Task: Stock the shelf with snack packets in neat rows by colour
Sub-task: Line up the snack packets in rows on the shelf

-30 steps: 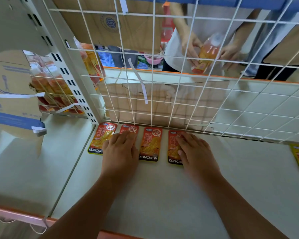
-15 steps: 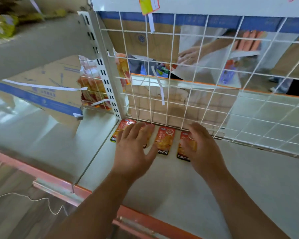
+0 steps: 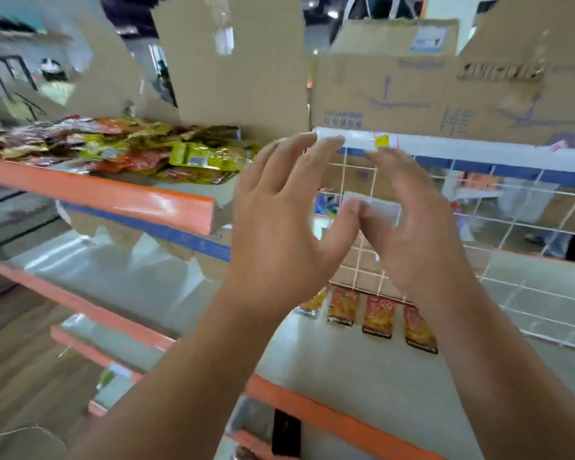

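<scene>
Several orange-red snack packets (image 3: 377, 315) lie side by side in a row at the back of the pale shelf (image 3: 346, 376), against the white wire grid (image 3: 512, 224). My left hand (image 3: 279, 214) and my right hand (image 3: 409, 224) are raised in the air above and in front of that row, fingers spread and relaxed, holding nothing. Their thumbs nearly meet. A heap of mixed yellow, orange and red snack packets (image 3: 130, 147) lies on the upper shelf to the left.
An orange shelf lip (image 3: 113, 197) juts out at the left at hand height. Cardboard boxes (image 3: 429, 101) stand on top behind the grid. More orange-edged shelves (image 3: 90, 313) step down at the lower left. The picture is blurred.
Both hands have lifted off the row of packets and risen into the air. The view has swung up and left, bringing the upper shelf's heap of packets into sight.
</scene>
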Motion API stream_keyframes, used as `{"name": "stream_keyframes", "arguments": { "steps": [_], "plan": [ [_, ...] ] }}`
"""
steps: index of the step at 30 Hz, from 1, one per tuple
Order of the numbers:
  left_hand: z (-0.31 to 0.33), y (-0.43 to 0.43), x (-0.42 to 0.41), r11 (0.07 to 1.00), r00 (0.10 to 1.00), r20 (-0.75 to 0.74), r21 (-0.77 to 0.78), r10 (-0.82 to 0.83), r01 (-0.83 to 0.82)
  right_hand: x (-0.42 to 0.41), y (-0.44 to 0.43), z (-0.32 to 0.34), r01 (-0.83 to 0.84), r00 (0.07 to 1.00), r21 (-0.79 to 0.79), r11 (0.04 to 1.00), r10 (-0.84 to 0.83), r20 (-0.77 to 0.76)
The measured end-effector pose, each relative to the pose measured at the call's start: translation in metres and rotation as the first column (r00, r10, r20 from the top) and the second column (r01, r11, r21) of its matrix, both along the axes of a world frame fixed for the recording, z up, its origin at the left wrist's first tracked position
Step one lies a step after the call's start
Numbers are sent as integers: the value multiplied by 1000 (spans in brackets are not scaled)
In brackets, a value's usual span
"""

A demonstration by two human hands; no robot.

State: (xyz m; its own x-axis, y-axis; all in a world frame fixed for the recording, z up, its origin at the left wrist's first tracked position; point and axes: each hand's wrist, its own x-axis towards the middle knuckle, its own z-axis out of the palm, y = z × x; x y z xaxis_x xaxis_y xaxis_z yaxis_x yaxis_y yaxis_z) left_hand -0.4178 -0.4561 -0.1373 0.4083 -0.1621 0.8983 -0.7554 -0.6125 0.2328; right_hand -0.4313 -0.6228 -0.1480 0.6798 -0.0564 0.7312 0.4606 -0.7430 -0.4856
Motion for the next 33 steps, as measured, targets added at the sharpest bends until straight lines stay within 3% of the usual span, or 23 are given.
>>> {"name": "stream_keyframes", "arguments": {
  "steps": [5, 13, 20, 29, 33],
  "plan": [
    [45, 125, -30, 995, 989, 103, -8, 104, -104, -14, 103, 45, -20, 999, -63, 998, 23, 40],
    [78, 261, 2, 955, 959, -18, 100, 282, -279, 26, 193, 102, -127, 988, -152, 980, 139, 72],
    [80, 266, 47, 938, 941, -71, 136, 330, -319, 96, 188, 110, -131, 984, -261, 957, 93, -151],
    [75, 242, 114, 913, 888, -232, 203, 396, -354, 163, 174, 117, -204, 958, -270, 941, 135, -251],
    [69, 240, 137, 885, 852, -303, 332, 427, -326, 204, 160, 99, -275, 936, -317, 908, 178, -302]
  ]
}}
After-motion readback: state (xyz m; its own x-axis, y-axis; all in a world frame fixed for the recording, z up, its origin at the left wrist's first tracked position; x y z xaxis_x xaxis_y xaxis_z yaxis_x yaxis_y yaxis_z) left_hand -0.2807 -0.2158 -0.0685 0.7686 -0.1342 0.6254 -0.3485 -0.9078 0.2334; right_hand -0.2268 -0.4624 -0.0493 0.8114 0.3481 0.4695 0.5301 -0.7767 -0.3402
